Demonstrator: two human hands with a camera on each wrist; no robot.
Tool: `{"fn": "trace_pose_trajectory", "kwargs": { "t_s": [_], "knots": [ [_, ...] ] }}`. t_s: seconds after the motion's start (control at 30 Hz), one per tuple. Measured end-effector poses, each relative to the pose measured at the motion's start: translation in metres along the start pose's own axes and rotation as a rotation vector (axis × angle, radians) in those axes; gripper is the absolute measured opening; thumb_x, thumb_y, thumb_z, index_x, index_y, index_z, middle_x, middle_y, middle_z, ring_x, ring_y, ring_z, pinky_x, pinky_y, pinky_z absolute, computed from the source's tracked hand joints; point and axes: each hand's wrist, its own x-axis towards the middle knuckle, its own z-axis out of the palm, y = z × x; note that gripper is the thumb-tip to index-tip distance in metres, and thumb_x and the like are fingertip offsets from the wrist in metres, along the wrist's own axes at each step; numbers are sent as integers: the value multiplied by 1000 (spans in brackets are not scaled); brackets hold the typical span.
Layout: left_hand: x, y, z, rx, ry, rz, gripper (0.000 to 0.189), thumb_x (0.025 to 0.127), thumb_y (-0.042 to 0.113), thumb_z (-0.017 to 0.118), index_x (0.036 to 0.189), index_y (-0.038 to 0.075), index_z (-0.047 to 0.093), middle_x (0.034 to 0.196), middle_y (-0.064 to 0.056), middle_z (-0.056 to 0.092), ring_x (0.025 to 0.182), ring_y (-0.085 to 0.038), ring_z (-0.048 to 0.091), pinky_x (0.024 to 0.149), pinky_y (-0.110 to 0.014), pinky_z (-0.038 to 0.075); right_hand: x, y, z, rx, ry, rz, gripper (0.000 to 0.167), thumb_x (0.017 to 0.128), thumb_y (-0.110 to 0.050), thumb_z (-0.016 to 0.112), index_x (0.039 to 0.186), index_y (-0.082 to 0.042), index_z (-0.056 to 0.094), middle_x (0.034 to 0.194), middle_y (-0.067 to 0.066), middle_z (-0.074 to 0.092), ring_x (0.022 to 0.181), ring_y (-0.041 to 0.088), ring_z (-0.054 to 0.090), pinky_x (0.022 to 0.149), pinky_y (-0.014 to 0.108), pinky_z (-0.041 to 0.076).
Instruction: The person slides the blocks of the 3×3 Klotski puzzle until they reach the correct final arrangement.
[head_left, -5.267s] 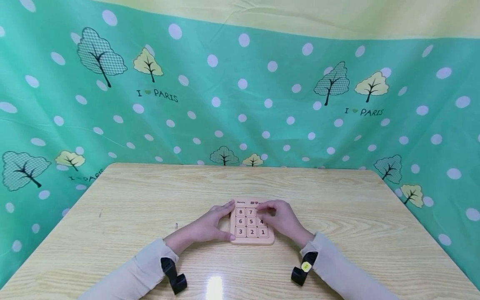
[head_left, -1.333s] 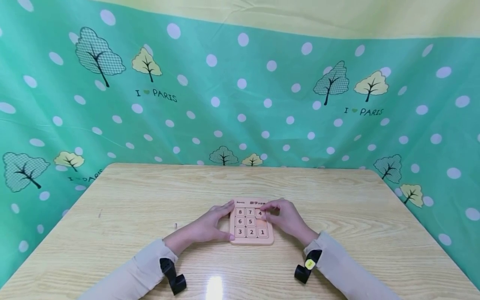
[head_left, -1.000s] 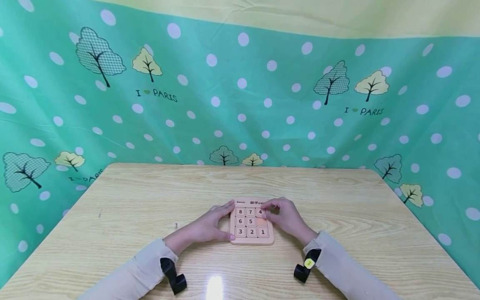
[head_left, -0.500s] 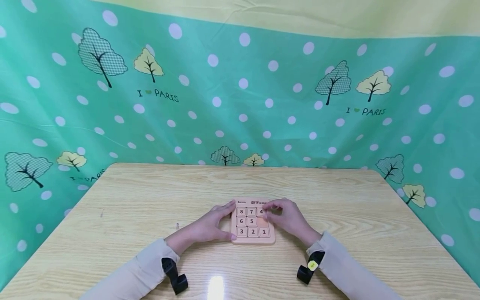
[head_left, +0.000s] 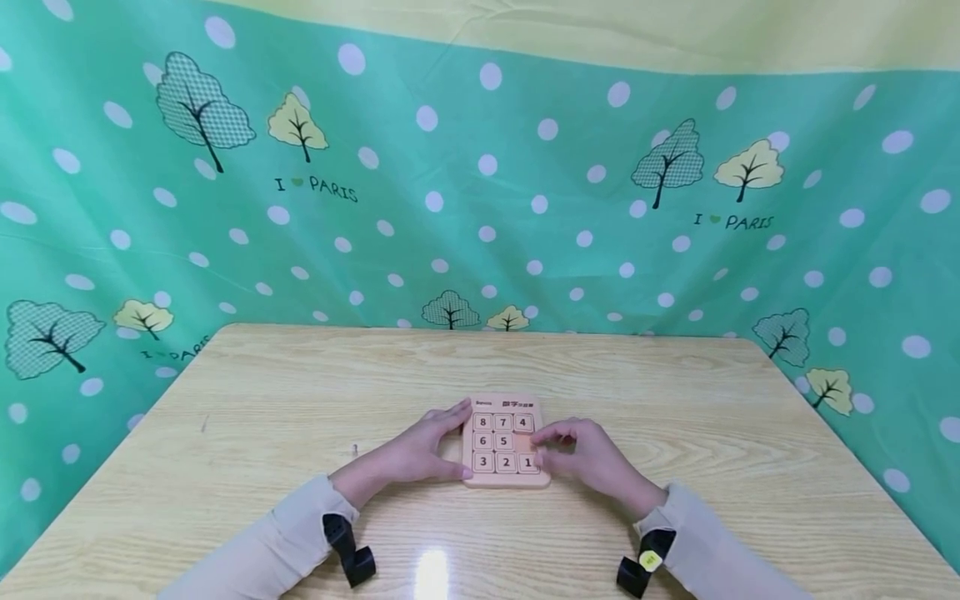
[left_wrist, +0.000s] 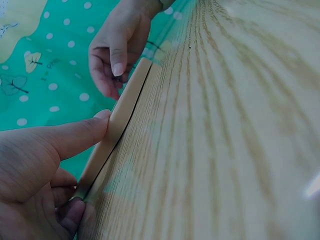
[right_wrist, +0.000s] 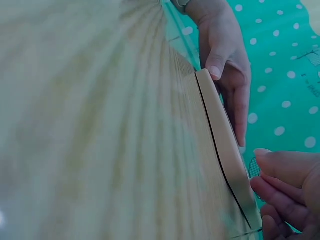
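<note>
A wooden number slide puzzle [head_left: 510, 481] lies flat on the table. Its tiles read 8, 7, 4, then 6, 5 and a bare slot, then 3, 2, 1. My left hand [head_left: 414, 450] holds the puzzle's left side, thumb [left_wrist: 82, 135] at the near corner and fingers along the far-left edge. Over the right edge hovers my right hand [head_left: 588, 457], its index finger beside the bare slot [head_left: 523, 442] and its thumb by the 1 tile [head_left: 528, 462]. In the right wrist view, a gap shows between that thumb [right_wrist: 287, 165] and the bent fingers, with nothing between them.
The light wood table [head_left: 300, 375] reaches back to a green dotted curtain [head_left: 480, 200] with tree prints. Black wrist cameras are strapped on both forearms, the left one [head_left: 348, 550] and the right one [head_left: 641, 562] close over the tabletop.
The 4 tile slid from the middle-right slot up to the top right under my right hand. That hand has since let go and moved down toward the 1 tile. My left hand stays put.
</note>
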Motion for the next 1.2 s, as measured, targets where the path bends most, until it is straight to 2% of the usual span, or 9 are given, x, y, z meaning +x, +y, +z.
{"fn": "trace_pose_trajectory", "kwargs": {
  "t_s": [0.23,0.67,0.97,1.2],
  "knots": [
    [-1,0,0,-4,2,1,94,73,33,79,147,6,28,157,0,17,140,-28,21,113,-49,20,-5,1,1,4,-13,-14,24,74,-19,78,97,-14,72,100,-2,69,92,18,56,80,27,45],
    [-1,2,0,-6,5,6,94,73,33,80,147,5,29,157,-1,18,140,-29,22,113,-50,20,-10,3,2,30,-46,-56,24,76,-20,77,98,-13,71,101,0,69,91,19,58,81,26,48],
    [1,0,1,8,7,11,95,72,34,80,147,5,29,157,-1,18,139,-29,22,113,-50,20,-9,1,2,-42,-34,-96,20,77,-16,76,97,-17,72,100,-6,67,95,17,58,84,27,47],
    [-1,1,0,10,7,0,95,72,34,80,147,6,29,157,-1,18,140,-29,21,113,-51,19,-7,-1,3,-69,-17,-112,23,77,-11,75,98,-15,71,98,-6,67,90,14,57,81,26,47]
  ]
}}
